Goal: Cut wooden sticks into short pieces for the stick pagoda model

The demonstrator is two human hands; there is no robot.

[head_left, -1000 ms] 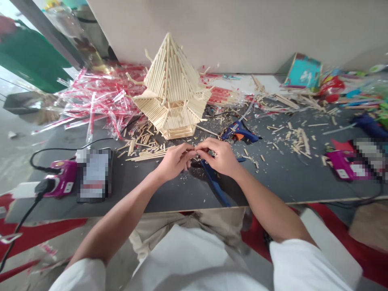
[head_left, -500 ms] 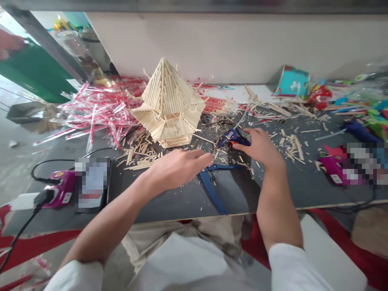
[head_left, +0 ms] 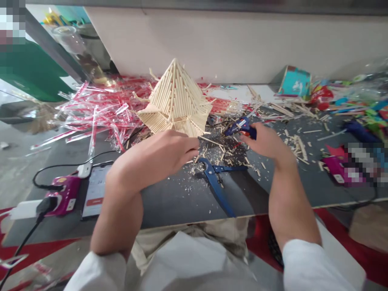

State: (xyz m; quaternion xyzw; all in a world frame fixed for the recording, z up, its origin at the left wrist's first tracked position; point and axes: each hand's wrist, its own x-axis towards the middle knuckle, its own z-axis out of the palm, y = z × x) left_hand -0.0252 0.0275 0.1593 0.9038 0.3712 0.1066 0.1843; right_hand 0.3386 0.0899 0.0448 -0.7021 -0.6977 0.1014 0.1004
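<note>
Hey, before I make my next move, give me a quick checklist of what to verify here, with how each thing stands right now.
1. Right hand has its grip on the blue glue gun: ok, fingers are around the handle end.
2. Something pinched in the left hand: cannot tell, the fingertips face away.
3. Stick model upright: ok, though the left hand hides part of its base.
4. Blue cutter apart from both hands: ok, it lies on the tabletop with its handles spread.
5. Loose bits swept up: not ok, stick scraps are scattered about.
6. Glue gun hot: cannot tell from the picture.
</note>
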